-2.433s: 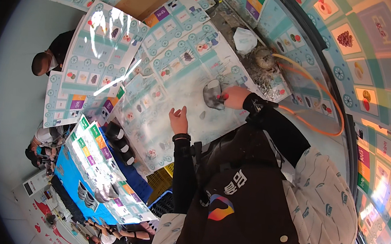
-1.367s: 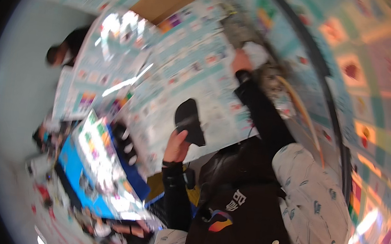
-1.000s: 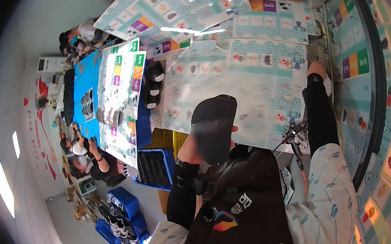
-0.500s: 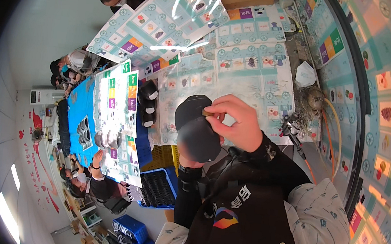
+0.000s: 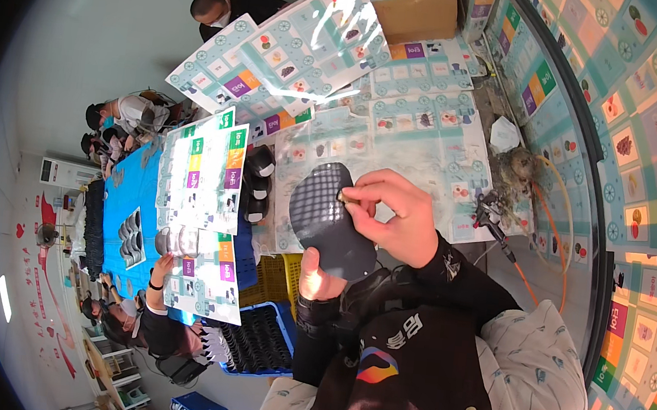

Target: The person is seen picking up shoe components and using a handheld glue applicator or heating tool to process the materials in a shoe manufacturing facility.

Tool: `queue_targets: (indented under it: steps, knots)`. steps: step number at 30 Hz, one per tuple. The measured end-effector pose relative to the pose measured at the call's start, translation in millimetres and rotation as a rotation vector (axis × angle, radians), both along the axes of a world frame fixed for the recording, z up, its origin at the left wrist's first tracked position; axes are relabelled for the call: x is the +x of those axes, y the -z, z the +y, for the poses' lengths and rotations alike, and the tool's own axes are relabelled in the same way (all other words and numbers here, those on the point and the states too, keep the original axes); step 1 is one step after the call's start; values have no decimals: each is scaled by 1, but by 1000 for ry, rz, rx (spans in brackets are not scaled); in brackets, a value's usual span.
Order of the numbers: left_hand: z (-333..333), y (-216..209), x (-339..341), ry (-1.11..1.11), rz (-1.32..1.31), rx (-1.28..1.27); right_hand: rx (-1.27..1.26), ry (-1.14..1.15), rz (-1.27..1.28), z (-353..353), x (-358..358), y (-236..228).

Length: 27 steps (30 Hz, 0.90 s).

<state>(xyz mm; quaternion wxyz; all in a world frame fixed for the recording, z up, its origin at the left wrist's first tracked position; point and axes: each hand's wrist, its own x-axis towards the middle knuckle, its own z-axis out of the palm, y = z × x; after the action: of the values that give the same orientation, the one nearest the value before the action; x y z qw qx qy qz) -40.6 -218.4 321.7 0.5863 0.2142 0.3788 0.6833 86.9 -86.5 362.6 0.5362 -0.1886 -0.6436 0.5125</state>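
A dark oval, gently curved piece [image 5: 330,215] with a grid-like reflection or pattern on its upper part is held over the covered table. My left hand [image 5: 322,279] grips its lower end, thumb lying on the face and the other fingers hidden behind. My right hand [image 5: 397,217] pinches a small brownish bit [image 5: 342,195] between thumb and fingertips, at the piece's upper right edge. What that bit is, I cannot make out.
Dark glossy curved pieces [image 5: 257,184] stand in a row on the left. A blue crate [image 5: 258,339] holds many black pieces. A spray or air gun [image 5: 491,215] with an orange hose lies right. Printed panels [image 5: 307,40] screen the far side; people work beyond, left.
The dark piece has been tilted, so its face now shows a grid-like sheen. My left thumb has come round onto its face. The right hand's pinch stays at the upper edge.
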Motion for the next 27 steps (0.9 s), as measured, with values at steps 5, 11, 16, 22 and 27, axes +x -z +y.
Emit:
queue_targets:
  steps: [5, 11, 16, 22, 27]
  knots:
    - [-36, 3, -7, -155, -45, 23, 39, -59, -41, -37, -9, -11]
    - [-50, -15, -20, -111, 8, 67, 189, -269, -101, -77, -4, -24]
    - [-73, 16, -37, -185, 0, 57, 183, 58, -154, -52, -25, -49]
    - [-71, -13, -25, -245, -28, 80, 151, -94, -73, -73, -31, -34]
    - [-78, 9, -24, -238, -56, 60, 137, -163, -106, -78, -21, -34]
